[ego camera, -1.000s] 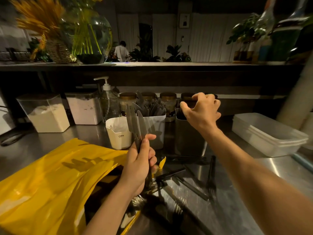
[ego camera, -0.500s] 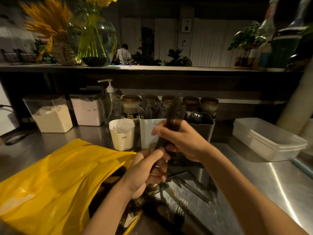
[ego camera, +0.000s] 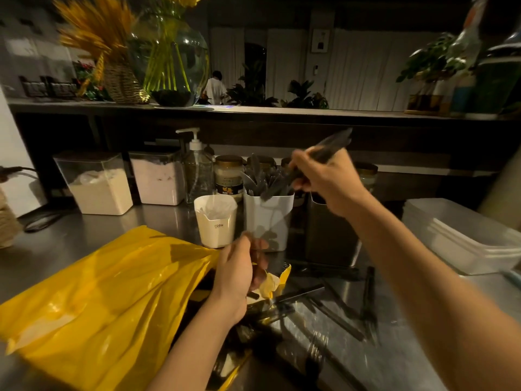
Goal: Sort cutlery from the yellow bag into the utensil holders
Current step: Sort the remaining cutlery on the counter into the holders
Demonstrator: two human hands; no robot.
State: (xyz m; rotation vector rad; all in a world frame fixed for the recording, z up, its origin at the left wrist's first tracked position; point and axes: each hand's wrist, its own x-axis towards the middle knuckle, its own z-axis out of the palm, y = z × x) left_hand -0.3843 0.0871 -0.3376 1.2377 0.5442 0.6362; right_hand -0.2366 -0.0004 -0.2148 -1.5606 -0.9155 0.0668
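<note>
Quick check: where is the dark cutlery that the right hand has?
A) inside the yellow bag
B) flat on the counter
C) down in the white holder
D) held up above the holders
D: the right hand grips the dark cutlery in the air above the white holder and the metal holder.

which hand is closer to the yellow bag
Left: left hand at the mouth of the yellow bag; right hand up over the holders, gripping cutlery.
</note>
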